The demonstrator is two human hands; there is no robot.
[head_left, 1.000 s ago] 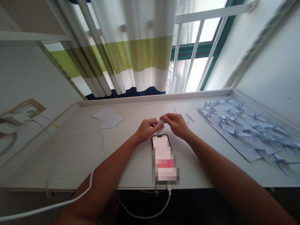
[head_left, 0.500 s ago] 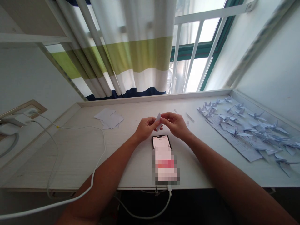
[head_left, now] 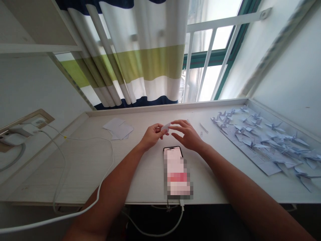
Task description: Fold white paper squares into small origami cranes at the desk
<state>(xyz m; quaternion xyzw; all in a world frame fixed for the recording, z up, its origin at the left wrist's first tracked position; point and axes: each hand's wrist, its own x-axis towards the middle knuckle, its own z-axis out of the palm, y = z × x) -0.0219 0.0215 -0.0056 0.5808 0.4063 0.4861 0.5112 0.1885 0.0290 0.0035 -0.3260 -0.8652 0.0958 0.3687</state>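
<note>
Between the thumb and fingers of my left hand [head_left: 152,136] is a small folded piece of white paper [head_left: 166,127], tilted up above the desk. My right hand [head_left: 187,135] is just to its right, thumb and fingers apart, with the fingertips close to the paper's edge; whether they touch it I cannot tell. Below both hands a phone [head_left: 175,167] lies face up, its screen partly blurred out. The exact folds of the paper are too small to make out.
Loose white paper sheets [head_left: 121,129] lie at the left. Several folded paper cranes [head_left: 253,144] cover the right side, some on a printed sheet [head_left: 267,169]. Paper scraps [head_left: 204,128] lie right of my hands. A white cable [head_left: 111,157] crosses the desk's left part.
My right hand has loosened its pinch and its fingers have spread. The folded paper has turned in my left hand and leans more to the right. The whole view has shifted slightly.
</note>
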